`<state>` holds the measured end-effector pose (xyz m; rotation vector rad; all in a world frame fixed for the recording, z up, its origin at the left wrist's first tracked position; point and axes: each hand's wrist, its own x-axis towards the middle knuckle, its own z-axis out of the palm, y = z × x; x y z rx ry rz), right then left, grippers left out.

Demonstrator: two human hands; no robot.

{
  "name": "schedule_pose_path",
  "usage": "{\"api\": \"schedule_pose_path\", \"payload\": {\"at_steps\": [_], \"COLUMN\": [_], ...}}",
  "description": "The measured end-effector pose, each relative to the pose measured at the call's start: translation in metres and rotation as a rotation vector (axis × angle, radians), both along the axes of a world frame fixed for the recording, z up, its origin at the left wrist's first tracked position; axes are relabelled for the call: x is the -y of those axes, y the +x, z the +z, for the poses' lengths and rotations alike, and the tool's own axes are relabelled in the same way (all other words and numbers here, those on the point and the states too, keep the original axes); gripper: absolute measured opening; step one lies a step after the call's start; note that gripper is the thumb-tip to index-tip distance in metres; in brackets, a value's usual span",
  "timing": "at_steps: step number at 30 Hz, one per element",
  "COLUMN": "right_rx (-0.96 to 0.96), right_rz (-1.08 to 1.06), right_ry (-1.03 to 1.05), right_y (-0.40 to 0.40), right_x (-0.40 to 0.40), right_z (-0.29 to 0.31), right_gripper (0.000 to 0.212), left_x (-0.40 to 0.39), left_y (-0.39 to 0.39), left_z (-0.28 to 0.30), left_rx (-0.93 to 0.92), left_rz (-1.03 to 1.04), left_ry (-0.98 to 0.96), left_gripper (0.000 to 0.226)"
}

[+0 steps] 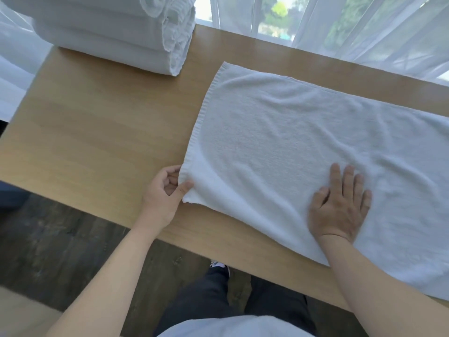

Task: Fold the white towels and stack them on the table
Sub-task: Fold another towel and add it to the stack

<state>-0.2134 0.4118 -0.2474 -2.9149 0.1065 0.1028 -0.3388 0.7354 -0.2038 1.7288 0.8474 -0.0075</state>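
White terry towel (303, 147) is spread flat on the right side of the wooden counter (97, 132), long way running off to the right, with its near edge close to the counter's near edge. Left hand (162, 198) pinches the near-left corner between thumb and curled fingers. Right hand (340, 205) lies flat on the cloth, fingers straight and spread, holding nothing, just pressing it down.

Looks like the next fold is about to start from that left end. I'd keep the flat palm planted as the anchor so the towel doesn't slide, lift the corner low, and carry the hemmed left edge over to meet the right one squarely. Smooth the ripples first though. Finished stack of folded towels (116, 32) sits far left, well apart.
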Motion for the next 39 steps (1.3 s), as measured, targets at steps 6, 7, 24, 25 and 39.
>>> {"api": "schedule_pose_path", "payload": {"at_steps": [6,7,24,25,39], "right_rx": [0.034,0.038,0.071,0.069,0.124], "right_rz": [-0.011,-0.012,0.001,0.002,0.015], "right_ry": [0.017,0.02,0.0,0.0,0.0], "right_y": [0.0,0.0,-0.001,0.0,0.001], "right_x": [0.0,0.0,0.002,0.002,0.001], "right_z": [0.0,-0.001,-0.005,-0.005,-0.005], "right_gripper": [0.062,0.062,0.061,0.061,0.064], "left_x": [-0.021,-0.024,0.147,0.142,-0.01], "left_y": [-0.026,-0.026,0.056,0.061,0.164], "left_z": [-0.012,-0.013,-0.03,-0.036,-0.036], "left_rx": [-0.163,-0.173,0.028,-0.007,-0.25], "left_rz": [-0.146,-0.167,-0.961,-0.964,-0.488], "left_ry": [0.044,0.061,0.915,0.941,0.881], "left_gripper": [0.035,0.035,0.059,0.061,0.083]}}
